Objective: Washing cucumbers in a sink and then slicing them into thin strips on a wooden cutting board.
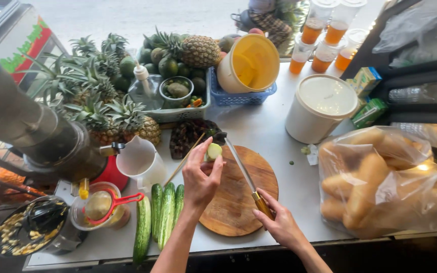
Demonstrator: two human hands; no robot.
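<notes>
At the worktop's left edge a juicer machine [41, 136] is standing over a container of seeds and peelings [26, 232], with a red-rimmed strainer [104, 207] sitting on a cup and a white plastic jug [137, 159] just behind it. Three whole cucumbers [165, 215] are lying side by side near the front edge, just left of the round wooden cutting board [238, 202]. The left hand [201, 177] is reaching over the board's far left rim, its grip pinched together on a pale cut cucumber piece [213, 150], which is sitting at the board's back edge. The right hand [279, 225] is closing its grip round the yellowish handle of a long knife [241, 169], whose blade is angling across the board with its tip right beside the cucumber piece and the left fingertips [220, 164]. That closeness is the likely hazard: the piece looks small and wet, so it could slip or roll and let the blade slide toward the fingers. Further right, a lidded white tub [319, 108] is standing near the back, and a clear bag of bread rolls [380, 182] is bulging at the right edge, near the board.
</notes>
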